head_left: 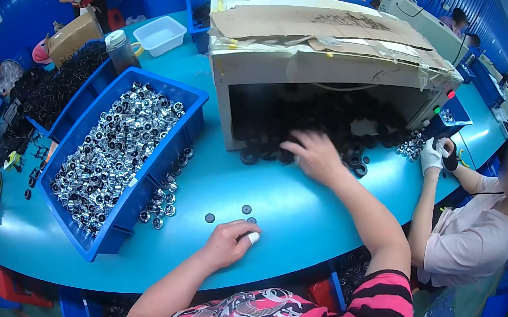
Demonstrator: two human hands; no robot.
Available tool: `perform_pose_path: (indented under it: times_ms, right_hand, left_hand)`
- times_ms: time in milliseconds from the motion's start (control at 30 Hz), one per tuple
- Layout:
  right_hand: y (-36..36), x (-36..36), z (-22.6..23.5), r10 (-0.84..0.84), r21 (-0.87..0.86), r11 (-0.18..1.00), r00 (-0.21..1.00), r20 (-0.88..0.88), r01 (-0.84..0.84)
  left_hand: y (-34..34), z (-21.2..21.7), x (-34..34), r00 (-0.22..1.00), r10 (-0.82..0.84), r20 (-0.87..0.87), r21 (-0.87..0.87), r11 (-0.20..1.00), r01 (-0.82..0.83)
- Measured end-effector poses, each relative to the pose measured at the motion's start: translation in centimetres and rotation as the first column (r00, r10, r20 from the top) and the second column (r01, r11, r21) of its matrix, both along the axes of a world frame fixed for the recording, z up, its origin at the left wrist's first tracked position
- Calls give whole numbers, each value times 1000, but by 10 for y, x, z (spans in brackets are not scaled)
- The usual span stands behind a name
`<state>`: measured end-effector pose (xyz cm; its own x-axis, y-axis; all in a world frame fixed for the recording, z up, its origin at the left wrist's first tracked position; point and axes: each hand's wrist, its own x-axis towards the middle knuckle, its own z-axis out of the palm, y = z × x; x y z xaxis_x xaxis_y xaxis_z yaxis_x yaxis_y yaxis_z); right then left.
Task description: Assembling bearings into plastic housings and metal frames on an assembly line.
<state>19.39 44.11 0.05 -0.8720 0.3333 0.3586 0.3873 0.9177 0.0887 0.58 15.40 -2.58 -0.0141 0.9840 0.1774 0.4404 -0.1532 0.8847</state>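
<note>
Blue workshop, turquoise bench [298, 214]. Our right hand [314, 155] reaches into tipped carton [324, 69] mouth, grip spread open over spilled black rings [356, 159]. Our left hand [229, 242], near carton's front, loosely curled, holding nothing visible, by small dark discs [246, 209] set aside. Blue bin [121, 217] of metal parts left of carton.

A: factory assembly floor?
B: yes. shared blue table [298, 214], blue bin [165, 143] full of small metal parts [113, 147], cardboard box [326, 56] spilling black rings [356, 159], co-worker [486, 227] alongside, more benches [486, 77] behind
</note>
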Motion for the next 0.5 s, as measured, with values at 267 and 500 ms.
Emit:
perform_pose_path:
  times_ms: [267, 500]
  right_hand:
    - [141, -11, -9, -444, -27, 895, 887, -124, 445]
    - [38, 15, 37, -466, -59, 883, 852, -240, 466]
  left_hand:
    - [4, -1, 3, 996, 3, 93, 5, 1000, -4]
    - [-2, -5, 0, 995, 35, 89, 16, 999, -37]
